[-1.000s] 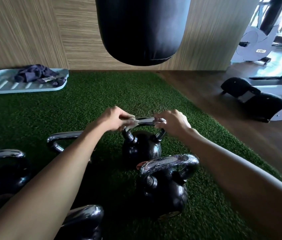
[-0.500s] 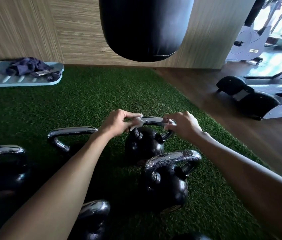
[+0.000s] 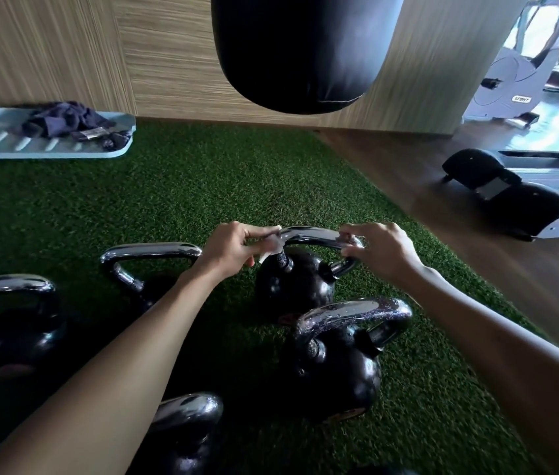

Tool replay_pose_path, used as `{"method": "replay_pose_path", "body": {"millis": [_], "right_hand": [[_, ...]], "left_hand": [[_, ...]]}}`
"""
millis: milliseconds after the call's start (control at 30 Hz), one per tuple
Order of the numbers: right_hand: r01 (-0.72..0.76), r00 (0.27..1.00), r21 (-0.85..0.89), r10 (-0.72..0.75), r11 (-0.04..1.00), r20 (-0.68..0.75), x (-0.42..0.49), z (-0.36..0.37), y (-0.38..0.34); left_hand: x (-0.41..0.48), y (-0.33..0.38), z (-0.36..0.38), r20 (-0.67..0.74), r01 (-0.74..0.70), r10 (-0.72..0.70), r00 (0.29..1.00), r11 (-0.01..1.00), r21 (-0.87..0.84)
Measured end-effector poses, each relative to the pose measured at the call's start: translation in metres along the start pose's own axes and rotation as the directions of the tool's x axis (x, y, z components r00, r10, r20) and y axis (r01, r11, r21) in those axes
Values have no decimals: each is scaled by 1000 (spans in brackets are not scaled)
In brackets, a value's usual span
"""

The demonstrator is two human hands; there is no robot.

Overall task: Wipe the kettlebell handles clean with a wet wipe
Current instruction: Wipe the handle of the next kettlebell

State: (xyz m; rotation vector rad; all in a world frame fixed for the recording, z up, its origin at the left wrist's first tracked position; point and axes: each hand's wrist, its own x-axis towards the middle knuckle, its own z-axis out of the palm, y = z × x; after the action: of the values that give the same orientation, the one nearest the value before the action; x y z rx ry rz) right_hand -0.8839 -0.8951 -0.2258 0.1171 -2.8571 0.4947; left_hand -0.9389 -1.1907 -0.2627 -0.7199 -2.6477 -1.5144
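Note:
A black kettlebell (image 3: 293,286) stands on the green turf, its chrome handle (image 3: 308,234) running between my two hands. My left hand (image 3: 233,248) pinches a white wet wipe (image 3: 271,246) against the handle's left bend. My right hand (image 3: 380,250) grips the handle's right end, with a scrap of wipe showing under its fingers. Nearer to me stands a second kettlebell (image 3: 336,371) whose chrome handle (image 3: 353,313) looks speckled with droplets. Several more kettlebells lie to the left, including one with a chrome handle (image 3: 149,253) beside my left forearm.
A black punching bag (image 3: 302,53) hangs above the turf (image 3: 175,186). At the back left lies a pale blue tray (image 3: 14,145) with a dark cloth (image 3: 69,123) on it. Wooden floor and treadmill bases (image 3: 517,193) lie to the right.
The view has drifted slightly. Both hands stay on the same kettlebell handle, with the left hand's wipe working at the handle's left bend.

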Motion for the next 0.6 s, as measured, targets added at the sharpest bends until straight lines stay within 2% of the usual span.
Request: {"method": "replay_pose_path", "body": {"millis": [233,433,600], "right_hand": [[-32,999,9,32,999,20,-2,-2,1],[-36,999,-2,36,999,27,4,2,-1],[-50,999,41,49,998,18,13,6,-8]], "left_hand": [[-4,-26,15,68,71,-73,995,997,36],[-4,-29,16,-35,92,-97,995,989,-117],[-1,-42,32,32,168,-168,985,986,-13]]}}
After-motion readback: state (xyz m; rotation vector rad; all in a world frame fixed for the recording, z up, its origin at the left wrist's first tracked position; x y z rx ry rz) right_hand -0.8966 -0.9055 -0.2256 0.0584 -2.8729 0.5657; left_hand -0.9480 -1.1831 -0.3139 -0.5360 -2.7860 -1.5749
